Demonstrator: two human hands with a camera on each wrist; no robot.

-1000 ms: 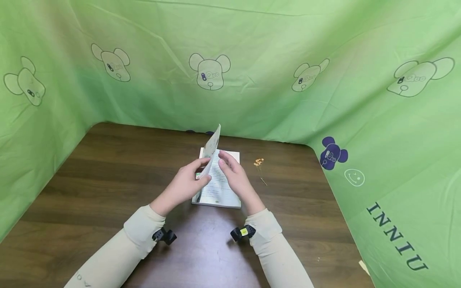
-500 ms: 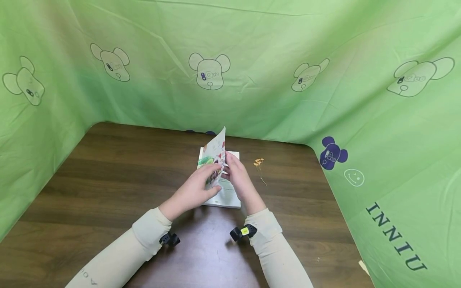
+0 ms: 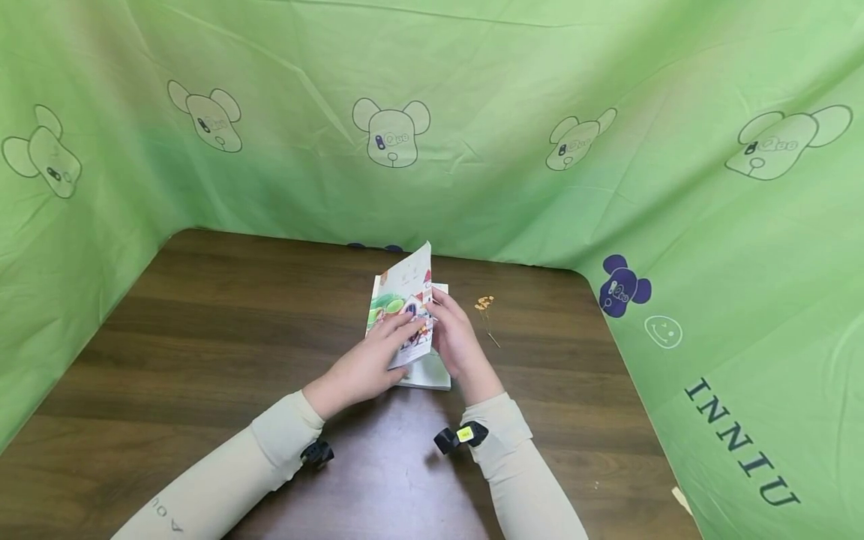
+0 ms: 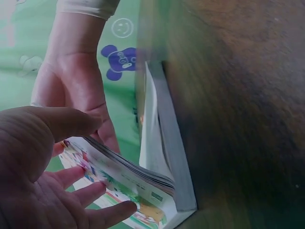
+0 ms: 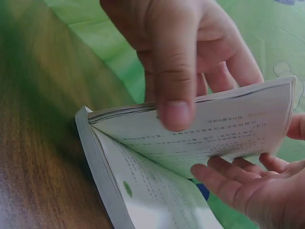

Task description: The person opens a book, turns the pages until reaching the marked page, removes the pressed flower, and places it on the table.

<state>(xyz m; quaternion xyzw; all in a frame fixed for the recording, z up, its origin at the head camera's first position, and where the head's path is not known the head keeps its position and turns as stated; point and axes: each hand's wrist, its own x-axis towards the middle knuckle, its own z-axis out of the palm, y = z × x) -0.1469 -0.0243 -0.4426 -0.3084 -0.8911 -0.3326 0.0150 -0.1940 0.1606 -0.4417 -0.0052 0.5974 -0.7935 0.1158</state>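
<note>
A paperback book (image 3: 440,375) with a white, colourfully illustrated cover (image 3: 413,276) lies in front of me; its front part is raised and leans over the rest. My left hand (image 3: 364,364) holds this raised part, fingers spread on the cover and thumb over the pages' lower edge. On the inner side, the fingers of my right hand (image 3: 462,341) touch a printed page (image 5: 238,129), fairly straight, its thumb by the outer edge. In the left wrist view my right palm (image 4: 81,81) shows beyond the raised pages (image 4: 138,171).
A dried flower sprig (image 3: 486,311) with orange heads lies on the brown wooden table (image 3: 223,337), right of the book. Green cloth (image 3: 290,150) printed with bear heads surrounds the table's back and sides. Each wrist wears a black camera (image 3: 317,453).
My left hand has brought the raised pages and cover over to the right, so the cover now faces up more. The right fingers have gone from above the open page to behind the raised part.
</note>
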